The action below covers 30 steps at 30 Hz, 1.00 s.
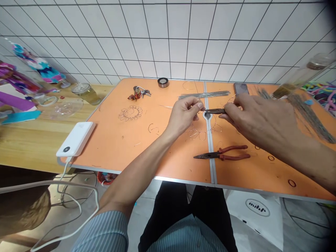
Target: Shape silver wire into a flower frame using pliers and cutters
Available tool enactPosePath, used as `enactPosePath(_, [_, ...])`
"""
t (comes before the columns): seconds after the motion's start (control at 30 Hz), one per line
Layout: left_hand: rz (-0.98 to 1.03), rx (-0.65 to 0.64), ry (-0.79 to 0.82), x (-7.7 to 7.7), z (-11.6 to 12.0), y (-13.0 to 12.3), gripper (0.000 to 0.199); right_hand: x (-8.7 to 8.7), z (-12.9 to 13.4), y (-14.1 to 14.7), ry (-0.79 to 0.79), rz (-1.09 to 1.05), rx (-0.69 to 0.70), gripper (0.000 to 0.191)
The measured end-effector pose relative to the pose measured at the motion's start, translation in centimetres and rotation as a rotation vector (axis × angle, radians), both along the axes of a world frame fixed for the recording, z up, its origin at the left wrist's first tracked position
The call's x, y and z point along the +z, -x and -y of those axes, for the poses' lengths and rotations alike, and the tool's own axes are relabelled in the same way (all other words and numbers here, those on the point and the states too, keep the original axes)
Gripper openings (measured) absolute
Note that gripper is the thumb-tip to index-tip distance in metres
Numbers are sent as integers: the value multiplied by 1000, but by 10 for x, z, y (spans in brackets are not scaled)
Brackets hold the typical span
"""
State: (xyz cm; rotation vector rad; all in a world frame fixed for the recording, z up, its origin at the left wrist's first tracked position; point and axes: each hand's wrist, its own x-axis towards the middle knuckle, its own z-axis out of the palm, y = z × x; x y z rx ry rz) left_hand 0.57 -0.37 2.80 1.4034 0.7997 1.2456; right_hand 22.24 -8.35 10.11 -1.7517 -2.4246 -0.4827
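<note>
My left hand (185,111) is closed in a pinch on a thin metal wire (196,88), one end of which sticks up above the fingers. My right hand (248,109) grips a pair of pliers (215,111); their dark jaws reach to my left fingertips, and their handles are hidden in the palm. Whether the jaws are closed on the wire is too small to tell. Beneath the hands lies a looped wire shape (198,134). Red-handled long-nose pliers (223,153) rest on the table nearer to me. Behind my hands is a bundle of straight wires (204,95).
The orange folding table (126,147) bears a flower-shaped wire ring (130,113), keys (141,92), a tape roll (163,82) and a phone (240,89). A white power bank (76,139) with a cable stands at the left edge. More wires (312,117) and a tilted glass bottle (301,77) are right.
</note>
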Motion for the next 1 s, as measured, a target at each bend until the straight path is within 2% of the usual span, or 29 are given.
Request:
enactPosePath(0.1, [-1,-7,2,0,0,0,25,7,1,5,-25,341,-37,39])
enactPosePath(0.27, [19,-45,-8,1,-1,2,23,15,1,9,8,298,-45,38])
enactPosePath(0.37, [32,-65,15,4,0,3,24,15,3,5,-15,349,-61,34])
enactPosePath(0.47, [42,-78,38,7,2,5,25,12,6,-3,-42,384,-115,44])
enactPosePath(0.57, [46,-80,32,9,4,5,27,5,7,-11,-56,212,-108,45])
enactPosePath(0.7, [54,-78,18,10,8,4,28,-9,0,-8,-42,-324,31,23])
enactPosePath(0.8, [67,-95,32,9,9,2,28,-20,-9,2,-11,-605,57,15])
enactPosePath(0.9, [79,-125,42,7,9,1,27,-29,-17,10,34,-758,80,11])
enactPosePath(1.0, [60,-114,35,6,8,0,26,-33,-20,13,75,-805,63,10])
